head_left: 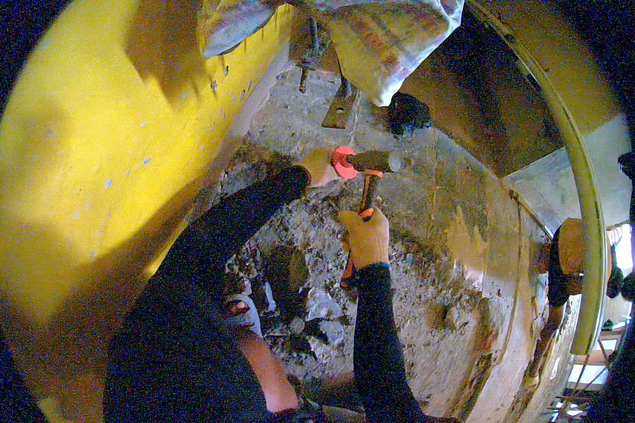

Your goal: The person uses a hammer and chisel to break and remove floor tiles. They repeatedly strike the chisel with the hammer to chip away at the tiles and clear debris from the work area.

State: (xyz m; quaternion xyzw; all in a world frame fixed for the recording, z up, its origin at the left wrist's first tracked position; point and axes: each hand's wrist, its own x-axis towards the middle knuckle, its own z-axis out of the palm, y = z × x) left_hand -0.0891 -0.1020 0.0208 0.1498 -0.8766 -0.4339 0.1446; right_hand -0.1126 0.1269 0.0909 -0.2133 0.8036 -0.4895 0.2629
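Observation:
My right hand (368, 238), in a tan glove, is closed round the orange-and-black handle of a hammer (384, 161). The hammer's dark, blocky head lies sideways, right up against a round pinkish-red guard. That guard belongs to a chisel (343, 162), which my gloved left hand (320, 169) grips just to its left. The chisel's shaft and tip are hidden by the hand and the guard. Both hands are over a rough, broken concrete surface (430, 183), with my dark sleeves reaching in from below.
A scuffed yellow panel (120, 148) rises at the left. Loose rubble (317, 307) lies beneath my arms. Beyond my hands are a metal plate with a hole (337, 113), a dark lump (408, 113) and a hanging sack (391, 42). A curved yellowish pipe (578, 148) and another person (568, 257) are at the right.

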